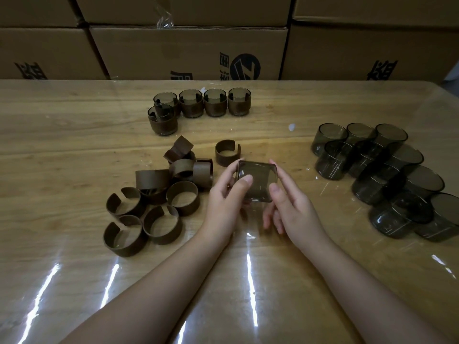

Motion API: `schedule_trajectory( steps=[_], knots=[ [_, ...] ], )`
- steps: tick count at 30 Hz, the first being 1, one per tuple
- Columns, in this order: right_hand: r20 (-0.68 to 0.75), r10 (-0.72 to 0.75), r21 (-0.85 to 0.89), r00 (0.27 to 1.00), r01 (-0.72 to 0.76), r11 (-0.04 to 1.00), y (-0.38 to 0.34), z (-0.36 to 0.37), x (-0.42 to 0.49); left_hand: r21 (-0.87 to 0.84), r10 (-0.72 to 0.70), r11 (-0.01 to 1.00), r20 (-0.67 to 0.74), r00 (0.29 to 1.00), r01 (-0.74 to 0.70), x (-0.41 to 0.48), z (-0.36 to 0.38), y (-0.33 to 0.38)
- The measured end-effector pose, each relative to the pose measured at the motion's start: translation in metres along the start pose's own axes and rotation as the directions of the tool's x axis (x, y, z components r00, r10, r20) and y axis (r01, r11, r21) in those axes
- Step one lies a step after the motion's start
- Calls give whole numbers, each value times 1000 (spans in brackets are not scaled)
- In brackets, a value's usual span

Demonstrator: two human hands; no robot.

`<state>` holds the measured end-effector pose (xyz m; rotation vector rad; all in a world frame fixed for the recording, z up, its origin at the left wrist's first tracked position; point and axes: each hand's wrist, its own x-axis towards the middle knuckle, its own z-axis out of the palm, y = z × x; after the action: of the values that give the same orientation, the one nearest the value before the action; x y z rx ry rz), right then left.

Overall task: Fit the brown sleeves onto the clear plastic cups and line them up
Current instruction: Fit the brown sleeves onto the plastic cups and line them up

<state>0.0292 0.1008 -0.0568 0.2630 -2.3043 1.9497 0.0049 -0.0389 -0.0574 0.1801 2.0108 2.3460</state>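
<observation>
Smoky clear cup [257, 181] sits sideways above the table, pinched between left hand [224, 202] and right hand [289, 204]. Slick wall could slip; nearest sleeve [227, 153] is just beyond, ungrabbed.

Smoky clear cup [257, 181] held tilted above table; loose brown sleeves [151, 192] heaped left, perhaps eleven.

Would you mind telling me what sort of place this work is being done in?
Probably a warehouse or packing room: stacked cardboard cartons behind a film-covered wooden table, with batches of loose sleeves and bare cups.
</observation>
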Motion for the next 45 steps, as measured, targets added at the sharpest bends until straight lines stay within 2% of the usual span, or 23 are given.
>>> schedule_trajectory(
  steps=[3, 6, 11, 15, 17, 20, 25, 32, 37, 39, 42, 45],
  knots=[
    [-30, 8, 30, 1000, -7, 1000, -3, 1, 2, -11, -8, 1000, 22, 1000, 9, 1, 1, 0],
    [-49, 28, 73, 998, -24, 997, -3, 2, 3, 60, -20, 998, -9, 1000, 21, 2, 4, -1],
    [-65, 58, 19, 996, -57, 998, -1, 2, 3, 204, 87, 976, -48, 995, -76, -1, 6, 0],
    [-125, 87, 21, 988, -85, 996, 0, 5, 5, 185, 136, 974, -13, 991, -131, -4, 8, 0],
    [-181, 113, 64, 977, -103, 993, 1, 5, 7, 202, 167, 965, 13, 986, -166, -6, 8, 0],
    [-220, 177, 217, 959, -129, 968, 1, 2, 9, 245, 208, 946, 40, 977, -212, -7, 9, -1],
    [-206, 119, 308, 971, -51, 950, -4, -1, 6, 218, 192, 955, 66, 979, -202, -4, 7, -3],
    [-41, 27, 172, 999, -19, 985, -7, 0, 0, 154, 132, 978, 73, 989, -141, -3, 5, -2],
    [-44, 2, -205, 999, -11, 979, 0, 2, -1, 57, 79, 995, 36, 996, -81, 0, 2, -1],
    [-86, -28, -288, 996, 2, 958, 3, 3, -1, 63, 84, 994, 38, 996, -86, 1, 2, 0],
    [-169, -42, -313, 985, -13, 950, 7, 4, 2, 36, 74, 996, 44, 996, -76, 2, 3, 0],
    [-263, 20, -136, 965, -58, 989, 8, 3, 7, 59, 75, 995, 60, 995, -78, 0, 4, -2]
  ],
)
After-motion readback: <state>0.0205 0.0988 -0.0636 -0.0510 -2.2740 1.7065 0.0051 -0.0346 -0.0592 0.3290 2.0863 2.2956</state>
